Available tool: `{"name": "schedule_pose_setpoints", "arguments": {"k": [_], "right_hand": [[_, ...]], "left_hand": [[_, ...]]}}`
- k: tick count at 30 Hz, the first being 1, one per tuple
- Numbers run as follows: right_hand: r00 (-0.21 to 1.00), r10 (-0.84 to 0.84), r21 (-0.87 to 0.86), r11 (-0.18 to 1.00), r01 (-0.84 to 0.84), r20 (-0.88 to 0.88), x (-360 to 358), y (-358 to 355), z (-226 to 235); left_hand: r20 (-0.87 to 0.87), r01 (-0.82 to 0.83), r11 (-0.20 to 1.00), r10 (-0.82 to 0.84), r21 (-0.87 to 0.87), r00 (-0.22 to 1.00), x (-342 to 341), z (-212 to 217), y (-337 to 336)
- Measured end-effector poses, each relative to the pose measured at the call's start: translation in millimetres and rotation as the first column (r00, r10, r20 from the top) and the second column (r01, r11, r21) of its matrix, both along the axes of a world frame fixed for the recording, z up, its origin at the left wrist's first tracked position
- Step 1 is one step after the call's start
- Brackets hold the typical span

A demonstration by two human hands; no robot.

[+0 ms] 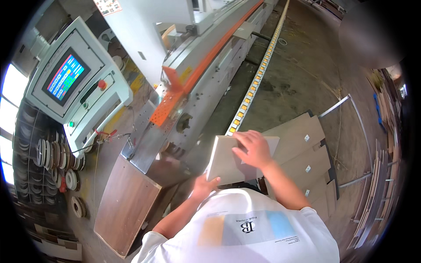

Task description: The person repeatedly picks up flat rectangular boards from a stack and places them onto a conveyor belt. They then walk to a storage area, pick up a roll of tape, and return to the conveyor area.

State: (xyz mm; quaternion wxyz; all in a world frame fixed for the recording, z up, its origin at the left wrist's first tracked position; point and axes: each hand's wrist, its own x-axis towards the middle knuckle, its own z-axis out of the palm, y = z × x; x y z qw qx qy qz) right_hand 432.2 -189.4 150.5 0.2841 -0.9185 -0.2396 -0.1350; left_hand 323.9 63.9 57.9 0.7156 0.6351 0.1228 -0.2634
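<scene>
A flat pale board (231, 163) is held up in front of my chest, its narrow white edge toward the left. My left hand (205, 186) is closed on the board's lower left corner, with the thumb on its face. Over the upper part of the board lies my right hand (253, 150), its fingers and thumb apart and the fingertips near the far edge. Behind and right of the board rests a stack of similar beige panels (291, 149) with small white labels.
Left of me runs a long grey machine with an orange rail (199, 70) and a control panel (66, 76) with a lit screen. A brown wooden box (127, 201) stands near my left side. A roller track (250, 94) stretches ahead. Edge-banding rolls (55, 158) and boards (372, 197) stand at the sides.
</scene>
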Motion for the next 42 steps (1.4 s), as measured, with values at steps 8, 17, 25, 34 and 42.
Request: {"name": "schedule_pose_setpoints", "arguments": {"k": [8, 17, 25, 34, 42], "right_hand": [[0.714, -0.679, -0.443, 0.701, 0.560, -0.172, -39.7, -216.1, -156.7], [0.437, -0.392, -0.177, 0.873, 0.454, -0.809, -161.0, -178.7, -255.9], [0.223, -0.235, -0.082, 0.840, 0.537, -0.946, -270.7, -200.5, -329.8], [0.118, -0.336, -0.136, 0.642, 0.755, -0.934, -279.5, -166.5, -258.2], [0.240, -0.494, -0.131, 0.604, 0.786, -0.836, -313.7, -141.3, -263.1]], "left_hand": [[-0.043, -0.252, 0.963, 0.249, -0.095, 0.968, -13.8, -27.1, 71.9], [-0.083, -0.594, 0.800, 0.588, -0.091, 0.805, 21.7, -108.7, 144.3], [-0.324, -0.852, 0.482, 0.788, -0.204, 0.524, 92.6, -142.3, 149.8], [-0.380, -0.841, 0.387, 0.763, -0.379, 0.523, 163.2, -170.0, 123.3], [-0.528, -0.769, 0.389, 0.565, -0.507, 0.634, 233.7, -159.4, 93.4]]}}
